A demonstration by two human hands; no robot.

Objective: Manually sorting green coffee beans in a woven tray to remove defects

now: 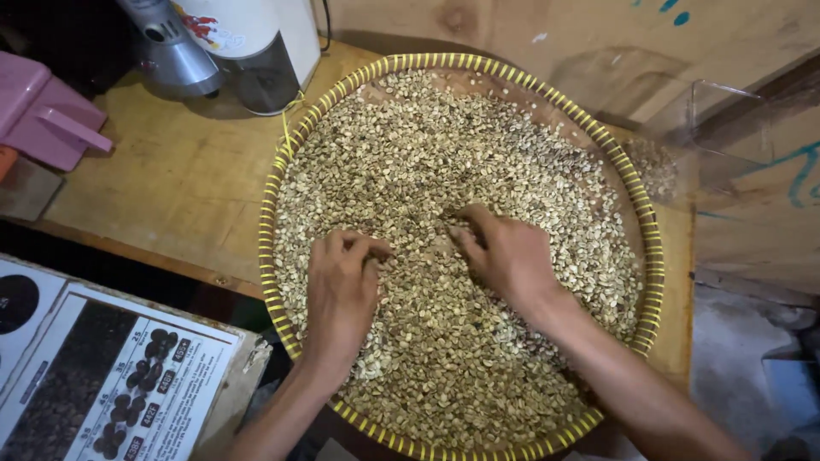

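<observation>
Pale green unroasted coffee beans [478, 171] fill the round yellow-rimmed woven tray [272, 183]; my left hand [342, 282] pinches beans at seven o'clock, my right hand [504, 252] rests loosely curled at centre.

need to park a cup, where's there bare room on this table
Bare wood lies between the round woven tray, the pink plastic piece and the grinder. The tray is crowded: pale beans cover it, with the left hand and right hand on them.
</observation>
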